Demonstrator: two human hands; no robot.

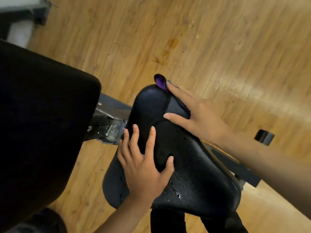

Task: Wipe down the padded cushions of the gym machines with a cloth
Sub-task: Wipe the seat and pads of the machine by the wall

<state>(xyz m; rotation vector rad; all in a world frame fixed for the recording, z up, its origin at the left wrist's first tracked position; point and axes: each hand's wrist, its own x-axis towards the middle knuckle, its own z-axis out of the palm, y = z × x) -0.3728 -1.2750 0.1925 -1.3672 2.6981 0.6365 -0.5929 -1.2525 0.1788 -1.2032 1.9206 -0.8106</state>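
Note:
A black padded seat cushion (198,169) fills the middle of the view, its narrow end pointing away from me. My left hand (144,162) lies flat on the cushion's left side with its fingers spread. My right hand (196,115) presses straight fingers down on a dark purple cloth (176,105) at the cushion's far right edge. One purple corner of the cloth sticks up past the fingertips. Most of the cloth is hidden under the hand.
A large black back pad (42,123) stands close on the left. A grey metal bracket (109,120) joins it to the seat. A metal frame bar (239,167) runs under the seat to the right. Wooden floor (218,47) lies all around.

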